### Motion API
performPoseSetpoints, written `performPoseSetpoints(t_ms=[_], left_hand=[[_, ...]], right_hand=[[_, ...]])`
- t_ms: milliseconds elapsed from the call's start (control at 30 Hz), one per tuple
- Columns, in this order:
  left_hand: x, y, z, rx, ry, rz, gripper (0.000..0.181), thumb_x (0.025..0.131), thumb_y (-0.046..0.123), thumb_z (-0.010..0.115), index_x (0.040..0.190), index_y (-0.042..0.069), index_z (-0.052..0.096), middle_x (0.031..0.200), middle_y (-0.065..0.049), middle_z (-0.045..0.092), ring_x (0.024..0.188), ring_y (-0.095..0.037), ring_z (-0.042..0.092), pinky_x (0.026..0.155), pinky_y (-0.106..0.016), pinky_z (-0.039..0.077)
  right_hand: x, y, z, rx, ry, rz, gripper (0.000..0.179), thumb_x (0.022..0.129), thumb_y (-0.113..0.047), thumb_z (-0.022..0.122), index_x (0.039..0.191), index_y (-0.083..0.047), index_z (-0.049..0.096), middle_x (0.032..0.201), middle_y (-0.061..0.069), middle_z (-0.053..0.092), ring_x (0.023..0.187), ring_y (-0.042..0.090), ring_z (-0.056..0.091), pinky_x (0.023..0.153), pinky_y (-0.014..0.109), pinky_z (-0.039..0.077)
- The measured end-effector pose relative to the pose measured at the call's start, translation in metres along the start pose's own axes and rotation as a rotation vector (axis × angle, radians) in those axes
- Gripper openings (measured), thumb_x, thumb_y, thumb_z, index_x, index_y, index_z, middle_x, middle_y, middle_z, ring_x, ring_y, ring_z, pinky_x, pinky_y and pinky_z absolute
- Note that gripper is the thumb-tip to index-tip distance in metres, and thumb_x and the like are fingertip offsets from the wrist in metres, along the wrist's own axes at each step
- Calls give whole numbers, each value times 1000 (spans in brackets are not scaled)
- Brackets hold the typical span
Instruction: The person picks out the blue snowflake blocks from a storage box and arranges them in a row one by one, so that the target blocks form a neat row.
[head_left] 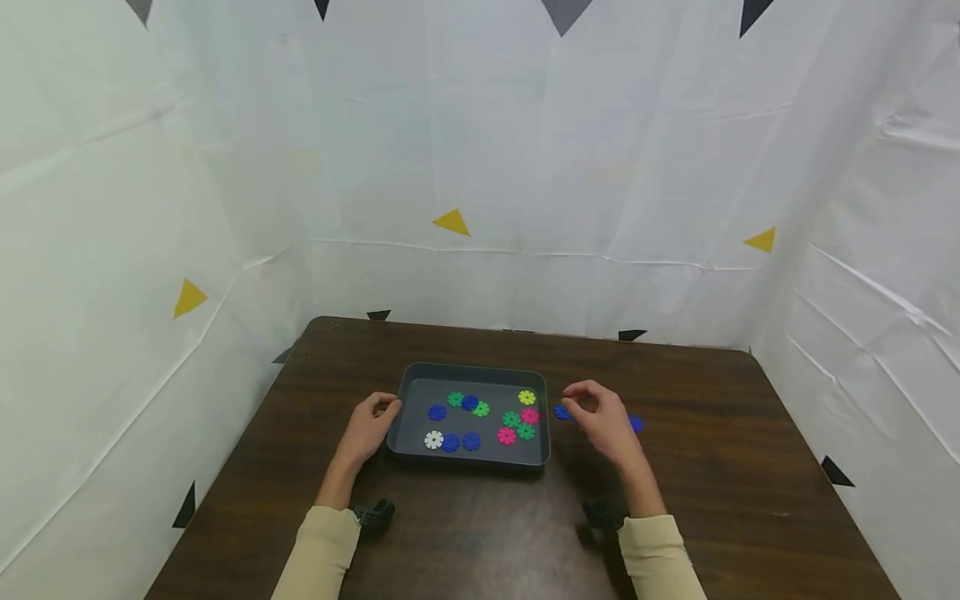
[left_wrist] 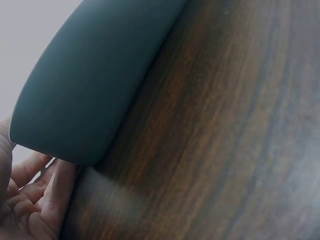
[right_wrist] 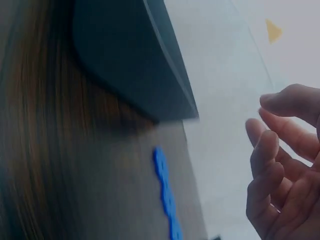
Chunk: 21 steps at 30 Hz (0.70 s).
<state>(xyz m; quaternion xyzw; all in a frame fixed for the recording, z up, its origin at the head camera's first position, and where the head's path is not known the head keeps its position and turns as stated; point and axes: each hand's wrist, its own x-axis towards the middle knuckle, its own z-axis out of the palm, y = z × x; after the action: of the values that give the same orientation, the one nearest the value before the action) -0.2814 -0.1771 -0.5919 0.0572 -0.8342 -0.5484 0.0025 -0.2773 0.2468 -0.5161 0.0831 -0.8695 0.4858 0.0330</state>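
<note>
A dark grey tray (head_left: pixel 468 461) lies on the table, with several notched plastic discs spread inside it. Among them are a white disc (head_left: pixel 433 440), a yellow disc (head_left: pixel 527 397), a pink disc (head_left: pixel 507 436) and a green disc (head_left: pixel 526 432), along with blue ones. My left hand (head_left: pixel 375 423) grips the tray's left rim, its fingers against the outer wall in the left wrist view. Beyond the tray's right side, my right hand (head_left: pixel 602 418) hovers, fingers loosely bent with nothing between them. Below it, blue discs (right_wrist: pixel 165 187) lie in a row, partly hidden by the hand in the head view.
The brown wooden table (head_left: pixel 480 533) reaches back to white sheeting (head_left: pixel 525 150) marked with yellow and black triangles. Sheeting also rises along both sides. Dark devices are strapped at both wrists, close above the tabletop.
</note>
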Motion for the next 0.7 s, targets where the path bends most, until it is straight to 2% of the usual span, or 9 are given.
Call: performPoseSetpoints(t_ms=[233,467,567,700], left_hand=[[2,-2,0,14,6,-12,40,111,34,60,138,5,65,138,-19,66,121,-33,65,106,-54,52],[5,-2,-1,16,11,-7,41,111,35,59,138,5,65,137,-18,67,120,-32,65,105,-53,52],[5,-1,-1,18,11,-7,40,111,35,59,139,5,65,137,-18,67,120,-32,65,105,-53,52],[4,-1,0,20,11,-13,41,111,35,59,139,6,65,137,-18,67,120,-32,65,105,-54,52]], right_hand=[[0,-22,37,-43,-43,-48,24,102,-18,76,124,-9,73,109,10,72,78,22,58,65,27,49],[0,-37,72,-164,-152,-73,25,100,-22,78,124,-16,74,114,3,76,77,14,59,69,35,50],[1,-41,84,-219,-209,-96,26,99,-23,79,124,-15,74,117,2,77,87,17,67,77,42,55],[3,-38,98,-197,-326,-139,28,100,-22,78,126,-12,74,121,7,76,108,26,72,92,53,58]])
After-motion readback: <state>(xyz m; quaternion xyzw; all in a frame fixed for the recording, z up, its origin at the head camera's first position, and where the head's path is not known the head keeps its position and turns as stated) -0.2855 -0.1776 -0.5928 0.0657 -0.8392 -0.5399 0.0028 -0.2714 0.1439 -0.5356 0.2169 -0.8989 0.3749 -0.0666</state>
